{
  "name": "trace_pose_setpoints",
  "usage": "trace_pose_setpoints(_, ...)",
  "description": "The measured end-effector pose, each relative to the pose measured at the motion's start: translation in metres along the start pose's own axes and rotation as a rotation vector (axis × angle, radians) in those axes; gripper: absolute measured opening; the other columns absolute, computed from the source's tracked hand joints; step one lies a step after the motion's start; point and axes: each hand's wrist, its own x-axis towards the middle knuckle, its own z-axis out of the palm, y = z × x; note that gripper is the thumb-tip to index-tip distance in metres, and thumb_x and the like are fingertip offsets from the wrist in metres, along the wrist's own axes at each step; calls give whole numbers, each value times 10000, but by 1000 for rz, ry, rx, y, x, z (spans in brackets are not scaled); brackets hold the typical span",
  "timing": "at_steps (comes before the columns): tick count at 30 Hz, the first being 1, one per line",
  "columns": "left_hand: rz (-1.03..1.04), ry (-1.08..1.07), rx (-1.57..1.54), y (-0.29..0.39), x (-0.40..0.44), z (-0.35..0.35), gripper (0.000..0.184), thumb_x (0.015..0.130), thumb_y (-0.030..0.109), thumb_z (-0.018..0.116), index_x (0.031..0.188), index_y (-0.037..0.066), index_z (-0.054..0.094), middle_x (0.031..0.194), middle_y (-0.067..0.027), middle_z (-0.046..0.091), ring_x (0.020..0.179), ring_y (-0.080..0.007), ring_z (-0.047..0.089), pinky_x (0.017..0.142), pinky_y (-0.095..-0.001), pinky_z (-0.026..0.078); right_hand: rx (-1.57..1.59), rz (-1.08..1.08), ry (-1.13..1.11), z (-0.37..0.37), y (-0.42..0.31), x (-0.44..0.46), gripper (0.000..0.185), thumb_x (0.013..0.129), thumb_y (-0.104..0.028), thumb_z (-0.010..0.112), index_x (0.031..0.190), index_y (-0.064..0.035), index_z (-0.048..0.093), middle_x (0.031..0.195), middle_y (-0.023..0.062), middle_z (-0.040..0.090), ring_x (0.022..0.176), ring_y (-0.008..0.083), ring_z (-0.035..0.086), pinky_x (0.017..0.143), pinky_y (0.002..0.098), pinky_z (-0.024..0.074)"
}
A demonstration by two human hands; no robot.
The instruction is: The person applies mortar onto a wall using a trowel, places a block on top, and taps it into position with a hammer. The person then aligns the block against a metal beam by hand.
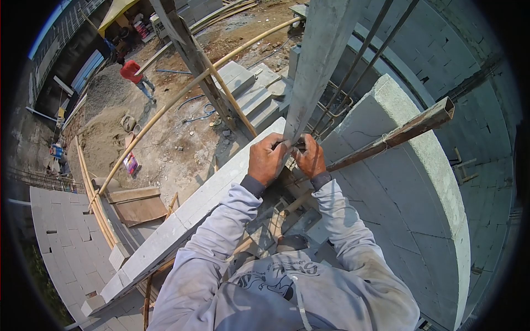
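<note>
My left hand (267,159) and my right hand (309,158) come close together at the lower end of a long grey post (320,60). Both have curled fingers, pressed against or just in front of the post's faces. Something small and dark shows between the fingertips, too small to name. The left hand is just above the top of a light grey block wall (204,207). To the right of my right hand, a rusty metal tube (395,136) slants across a second block wall (386,204).
A bamboo pole (182,96) and a wooden post (193,60) cross on the left. Stacked blocks (259,94) lie below. Steel bars (375,44) rise behind the grey post. A person in a red shirt (131,71) stands on the ground near sand piles (99,132).
</note>
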Motion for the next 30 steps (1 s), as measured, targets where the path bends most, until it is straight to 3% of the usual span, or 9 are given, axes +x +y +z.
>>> trace_pose_setpoints(4, 227, -28, 250, 11, -14, 9, 126, 776, 91, 588, 877, 24, 622, 796, -157, 638, 702, -303, 630, 630, -326, 494, -7, -13, -17, -2, -1, 0, 516, 764, -211, 655, 1146, 85, 474, 1068, 284, 545, 953, 411, 564, 832, 414, 472)
trace_pose_setpoints(7, 374, 34, 285, -2, -25, 27, 136, 786, 88, 625, 894, 7, 640, 838, -145, 653, 746, -269, 648, 659, -312, 495, -74, -88, 40, 6, 11, -10, 556, 769, -218, 640, 1198, 73, 441, 1120, 288, 514, 999, 421, 538, 859, 425, 456)
trace_pose_setpoints(10, 349, 15, 398, -2, -39, 36, 149, 780, 93, 638, 915, 32, 643, 886, -141, 647, 764, -301, 637, 668, -333, 510, -80, -197, 79, 7, 16, -14, 522, 766, -155, 612, 1229, 2, 427, 1150, 193, 525, 1009, 378, 540, 848, 403, 455)
trace_pose_setpoints(13, 332, 6, 423, -10, -43, 41, 178, 770, 108, 650, 940, 55, 646, 908, -120, 646, 759, -288, 635, 669, -348, 515, -45, -227, 64, 6, 15, -11, 533, 760, -184, 623, 1222, -1, 429, 1118, 185, 527, 986, 366, 545, 832, 385, 458)
trace_pose_setpoints(16, 367, 42, 434, -11, -41, 43, 171, 770, 103, 645, 937, 62, 646, 914, -105, 649, 797, -275, 629, 703, -351, 508, 40, -121, 26, 4, 8, -8, 525, 746, -197, 641, 1191, -2, 443, 1057, 177, 531, 946, 358, 552, 809, 382, 460)
trace_pose_setpoints(19, 382, 70, 478, -14, -47, 41, 170, 775, 97, 638, 940, 60, 640, 951, -106, 641, 861, -272, 614, 746, -350, 491, 193, -1, -56, -1, -1, -7, 616, 753, -228, 647, 1242, 34, 378, 1106, 246, 487, 994, 408, 524, 829, 424, 447)
trace_pose_setpoints(21, 406, 76, 462, -20, -48, 42, 192, 775, 96, 637, 963, 53, 629, 982, -115, 632, 900, -276, 601, 771, -347, 478, 206, -54, -50, -5, -4, -4, 598, 755, -221, 647, 1232, 34, 392, 1099, 244, 493, 977, 411, 531, 813, 416, 457)
trace_pose_setpoints(30, -26, 214, 245, -53, -50, 41, 260, 862, 189, 509, 1045, 24, 592, 979, -148, 618, 861, -277, 595, 754, -343, 452, 79, 38, -19, 6, 3, -6, 468, 798, -184, 636, 1163, 46, 452, 1054, 256, 530, 932, 413, 557, 776, 412, 471)
